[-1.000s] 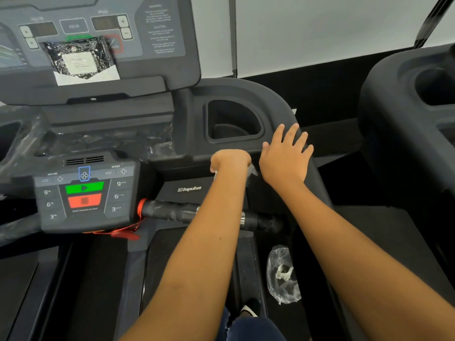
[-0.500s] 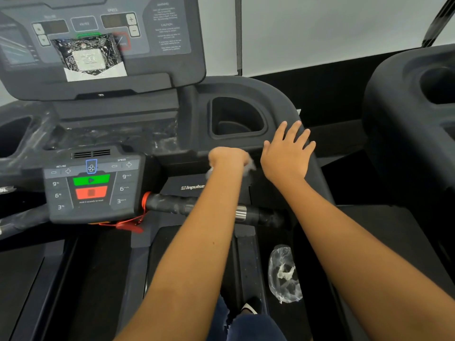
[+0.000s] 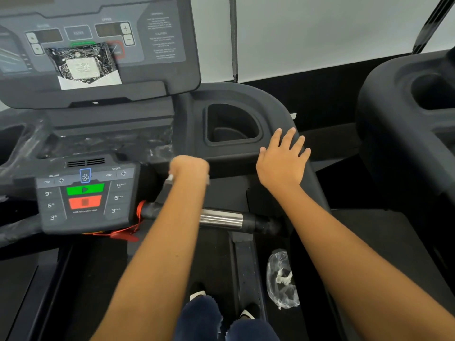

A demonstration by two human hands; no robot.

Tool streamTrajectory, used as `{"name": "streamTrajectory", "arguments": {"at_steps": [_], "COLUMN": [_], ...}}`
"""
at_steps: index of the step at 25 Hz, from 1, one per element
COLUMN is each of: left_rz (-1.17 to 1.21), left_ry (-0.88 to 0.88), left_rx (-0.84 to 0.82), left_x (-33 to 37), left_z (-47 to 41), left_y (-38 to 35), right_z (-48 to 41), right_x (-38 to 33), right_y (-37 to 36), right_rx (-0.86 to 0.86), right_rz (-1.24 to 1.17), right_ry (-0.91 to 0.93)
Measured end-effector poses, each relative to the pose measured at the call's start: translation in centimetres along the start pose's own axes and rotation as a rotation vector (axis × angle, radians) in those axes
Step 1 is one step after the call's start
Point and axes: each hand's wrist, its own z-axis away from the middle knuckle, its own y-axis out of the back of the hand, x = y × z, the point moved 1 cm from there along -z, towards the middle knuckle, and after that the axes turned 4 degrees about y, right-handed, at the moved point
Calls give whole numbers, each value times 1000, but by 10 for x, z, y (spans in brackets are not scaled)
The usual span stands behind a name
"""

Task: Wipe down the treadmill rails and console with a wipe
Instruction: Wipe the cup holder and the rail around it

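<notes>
Knuckles of my left hand (image 3: 189, 168) face up, the grip curled closed around the wipe (image 3: 170, 177), of which only small white edges peek out on either side of the fist. That fist presses the wipe against the dark treadmill rail (image 3: 229, 166) just below the cup holder (image 3: 231, 124), right of the control panel (image 3: 85, 198). My right hand (image 3: 282, 161) lies flat beside it, fingers spread, holding nothing, palm on the curved corner of the same rail. A crumpled plastic wrapper (image 3: 282, 279) sits on the deck below.
</notes>
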Motion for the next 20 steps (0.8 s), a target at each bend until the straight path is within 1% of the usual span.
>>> {"name": "streamTrajectory", "arguments": {"at_steps": [1,3,4,5,7,8,10,11,12,13,14,15,16,17,18,19,20], "left_rz": [-2,58,82,157,195,174,199,285,433,695,1154,1664,2109,2592,2870,2972,3015], "left_ry": [-78,-75,-59,-68,0,53,125,105,113,167,267,379,428,502,505,445,350], "left_rx": [44,8,-16,-20,-129,-174,-203,-160,-61,22,113,139,158,51,-83,-116,-138], "left_x": [18,36,35,27,1,-12,-29,-30,-28,-23,-22,-25,-29,-33,-34,-35,-38], "left_z": [1,1,-4,-11,-14,-15,-11,-11,-8,-2,1,0,0,1,0,-1,-1], "left_y": [-1,-3,-2,-3,-8,-13,-19,-19,-19,-17,-18,-20,-24,-26,-34,-40,-47], "right_z": [0,0,0,1,0,1,0,-1,0,1,4,9,15,23,33,43,53], "right_x": [0,3,4,5,6,6,2,-3,-10,-18,-27,-37,-47,-56,-66,-75,-83], "right_y": [0,0,0,0,1,1,1,1,0,-1,-1,-1,0,0,-2,-5,-8], "right_rx": [3,8,9,10,13,12,1,1,19,65,131,200,260,307,323,289,205], "right_rz": [-3,-4,-3,-3,0,6,5,-14,-42,-79,-137,-217,-311,-420,-552,-703,-877], "right_ry": [1,-1,0,3,4,-2,-28,-34,-21,18,76,144,207,255,276,245,153]}}
